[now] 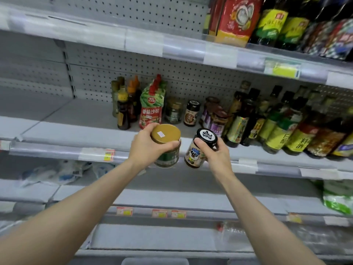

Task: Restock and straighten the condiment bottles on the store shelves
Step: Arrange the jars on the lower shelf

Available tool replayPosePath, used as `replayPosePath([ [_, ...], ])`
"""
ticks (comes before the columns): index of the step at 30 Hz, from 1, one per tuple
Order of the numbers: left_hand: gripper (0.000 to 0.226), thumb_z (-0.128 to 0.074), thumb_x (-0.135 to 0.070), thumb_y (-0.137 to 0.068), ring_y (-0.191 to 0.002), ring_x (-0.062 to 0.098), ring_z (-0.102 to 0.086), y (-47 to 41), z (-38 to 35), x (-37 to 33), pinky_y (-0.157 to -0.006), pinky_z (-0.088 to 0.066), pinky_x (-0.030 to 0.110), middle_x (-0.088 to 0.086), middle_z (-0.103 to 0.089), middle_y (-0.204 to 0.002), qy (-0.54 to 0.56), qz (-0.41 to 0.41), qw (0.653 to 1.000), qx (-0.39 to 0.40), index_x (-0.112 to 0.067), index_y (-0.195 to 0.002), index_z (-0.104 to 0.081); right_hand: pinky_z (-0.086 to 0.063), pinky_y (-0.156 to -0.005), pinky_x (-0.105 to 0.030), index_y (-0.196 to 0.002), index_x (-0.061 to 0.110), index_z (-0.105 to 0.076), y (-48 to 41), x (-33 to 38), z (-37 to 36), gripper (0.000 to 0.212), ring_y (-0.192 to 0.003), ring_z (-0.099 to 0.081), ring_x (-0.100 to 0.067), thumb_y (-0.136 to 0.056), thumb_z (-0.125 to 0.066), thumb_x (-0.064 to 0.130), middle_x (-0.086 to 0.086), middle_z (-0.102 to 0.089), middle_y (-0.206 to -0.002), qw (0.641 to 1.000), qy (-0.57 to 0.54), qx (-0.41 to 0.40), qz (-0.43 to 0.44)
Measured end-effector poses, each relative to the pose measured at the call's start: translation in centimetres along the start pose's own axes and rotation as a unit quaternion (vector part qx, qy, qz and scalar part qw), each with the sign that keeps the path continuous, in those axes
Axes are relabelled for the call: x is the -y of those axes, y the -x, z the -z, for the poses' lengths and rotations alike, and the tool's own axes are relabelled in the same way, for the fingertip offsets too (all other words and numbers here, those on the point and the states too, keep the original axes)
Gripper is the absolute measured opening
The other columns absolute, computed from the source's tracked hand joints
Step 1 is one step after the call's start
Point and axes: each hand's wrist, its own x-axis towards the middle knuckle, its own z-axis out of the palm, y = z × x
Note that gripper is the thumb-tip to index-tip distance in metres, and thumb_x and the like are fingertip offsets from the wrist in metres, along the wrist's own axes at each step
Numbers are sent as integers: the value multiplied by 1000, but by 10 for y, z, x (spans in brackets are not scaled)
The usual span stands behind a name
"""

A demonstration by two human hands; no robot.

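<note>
Closest to me, the left hand (145,148) curls round a gold-lidded jar (165,133), fingers wrapped just under the lid. The right hand (215,153) pinches a black-lidded jar (206,136) with a cartoon label by its cap. Both jars hang just in front of the lip of the middle shelf (76,129). They look like glass: rigid, smooth, weighty for their size, breakable if dropped. A grip round the body seems safer than the cap alone. Behind, on grey metal, stand a soft red pouch (151,109), small jars (191,112) and tall dark bottles (277,127), glass or plastic I can't tell, against a perforated back panel (172,77).
</note>
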Motion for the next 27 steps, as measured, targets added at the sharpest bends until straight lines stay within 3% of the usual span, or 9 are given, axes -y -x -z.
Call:
replayPosePath([
  [5, 84, -87, -47, -60, -107, 19, -58, -34, -29, -7, -97, -50, 41, -4, -60, -111, -20, 3, 999, -32, -18, -131, -52, -48, -76, -15, -117, 22, -61, -49, 2, 5, 42, -95, -61, 1, -79, -78, 29, 9, -67, -107, 1000, 7, 6, 7],
  [9, 88, -86, -52, -58, -108, 20, -58, -61, -47, 1, -97, -50, 41, -1, -63, -116, -34, 14, 997, -62, -18, -132, -53, -47, -79, -17, -121, 21, -59, -86, -7, 4, 47, -101, -61, -2, -79, -78, 30, 8, -66, -110, 999, 12, 34, 8],
  [14, 91, -86, -53, -58, -106, 21, -60, -92, -66, 11, -94, -52, 41, 2, -65, -117, -58, 32, 995, -75, -14, -133, -53, -45, -67, -9, -107, 26, -56, -122, -25, 1, 35, -87, -58, 9, -79, -78, 28, 21, -62, -95, 998, 27, 60, 0],
  [17, 84, -86, -52, -58, -102, 19, -62, -102, -71, 13, -92, -53, 40, -1, -67, -109, -61, 36, 994, -81, -15, -127, -56, -44, -69, -11, -103, 25, -57, -133, -33, -2, 35, -87, -58, 5, -77, -80, 32, 20, -62, -92, 998, 39, 52, -1],
  [21, 81, -86, -51, -59, -101, 19, -62, -111, -73, 16, -92, -53, 39, 0, -67, -109, -82, 39, 993, -78, -15, -126, -57, -50, -86, -27, -106, 26, -57, -147, -41, -6, 41, -100, -62, -9, -74, -81, 36, 10, -67, -102, 998, 39, 43, -10],
  [27, 77, -87, -48, -60, -99, 18, -62, -118, -77, 25, -90, -53, 36, 0, -67, -107, -76, 47, 994, -70, -15, -123, -58, -48, -77, -20, -107, 28, -55, -153, -40, -9, 36, -95, -60, -5, -79, -77, 31, 18, -63, -96, 998, 37, 49, -10],
])
